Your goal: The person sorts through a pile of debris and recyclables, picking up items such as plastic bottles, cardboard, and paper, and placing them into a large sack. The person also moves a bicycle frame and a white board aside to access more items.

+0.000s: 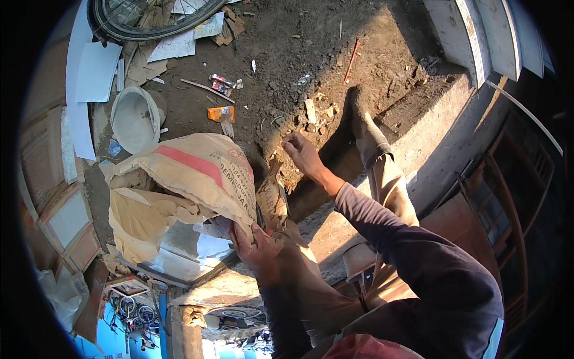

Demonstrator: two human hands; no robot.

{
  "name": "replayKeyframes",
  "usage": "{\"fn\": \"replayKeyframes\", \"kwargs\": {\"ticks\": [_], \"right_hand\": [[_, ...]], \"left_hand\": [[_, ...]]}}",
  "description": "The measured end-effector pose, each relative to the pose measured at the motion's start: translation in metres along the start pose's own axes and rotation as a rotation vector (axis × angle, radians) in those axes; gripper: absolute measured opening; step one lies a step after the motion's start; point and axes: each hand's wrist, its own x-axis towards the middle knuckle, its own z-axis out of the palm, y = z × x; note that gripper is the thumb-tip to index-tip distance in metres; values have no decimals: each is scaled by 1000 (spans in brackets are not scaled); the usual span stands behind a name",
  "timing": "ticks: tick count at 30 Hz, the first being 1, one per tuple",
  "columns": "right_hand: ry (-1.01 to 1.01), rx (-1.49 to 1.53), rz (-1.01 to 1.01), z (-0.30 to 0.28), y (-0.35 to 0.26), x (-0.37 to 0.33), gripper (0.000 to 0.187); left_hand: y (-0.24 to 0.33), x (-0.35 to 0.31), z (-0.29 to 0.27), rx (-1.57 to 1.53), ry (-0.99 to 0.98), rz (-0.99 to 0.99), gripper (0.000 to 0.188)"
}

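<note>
A large brown paper sack point(200, 161) with a red stripe and dark print lies to the left, its torn mouth gaping. My left hand point(256, 248) grips the sack's lower right edge, fingers curled round the paper. Beside it, a torn printed paper strip point(272, 200) stands up between the sack and my leg. My right hand point(304, 155) is raised over the dirt ahead, apart from the sack, with its fingers pinched together. Whatever may be between those fingertips is too small to make out. Under the sack, a rounded container point(179, 242) shows pale scraps inside.
A whitish bucket point(128, 122) leans at the left, near an orange packet point(221, 114). Beyond are a bicycle wheel point(206, 13) and scattered cardboard. A red stick point(351, 61) lies on the dirt. A raised concrete edge point(445, 110) and upright boards point(457, 30) stand right.
</note>
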Motion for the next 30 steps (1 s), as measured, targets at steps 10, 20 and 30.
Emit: {"fn": "replayKeyframes", "kwargs": {"ticks": [10,20,30], "right_hand": [[-176,-668,89,-9,320,143,30],[457,-292,291,-16,152,-19,40],[793,-582,511,47,208,37,28]], "left_hand": [[-22,-8,19,211,52,-65,57],[-13,-3,21,152,68,-50,56],[-23,-8,28,-5,73,-128,53]]}}
